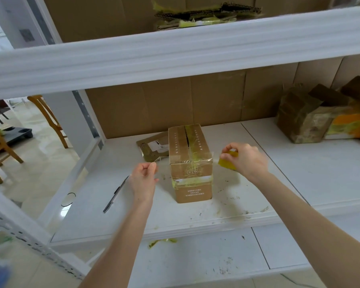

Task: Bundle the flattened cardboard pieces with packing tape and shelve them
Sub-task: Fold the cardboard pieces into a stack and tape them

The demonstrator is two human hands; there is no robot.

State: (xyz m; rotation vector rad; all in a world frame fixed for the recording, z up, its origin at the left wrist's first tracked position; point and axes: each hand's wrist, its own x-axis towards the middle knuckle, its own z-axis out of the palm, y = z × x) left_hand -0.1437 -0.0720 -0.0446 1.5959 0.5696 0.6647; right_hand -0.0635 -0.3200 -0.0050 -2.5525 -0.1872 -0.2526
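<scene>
A brown cardboard bundle (190, 163), box-shaped and wrapped in clear yellowish tape, stands upright on the white middle shelf (299, 163). My right hand (244, 157) grips a yellow roll of packing tape (228, 163) just right of the bundle. My left hand (143, 173) pinches the free end of the clear tape (160, 160) at the bundle's left. The strip runs across the bundle's front between both hands. A flat cardboard piece (152, 146) lies behind the bundle on the left.
A black pen (115, 194) lies on the shelf at the left. Taped cardboard bundles (312, 115) sit at the back right. More flattened cardboard (204, 15) rests on the upper shelf. Wooden chairs (48, 119) stand on the floor to the left.
</scene>
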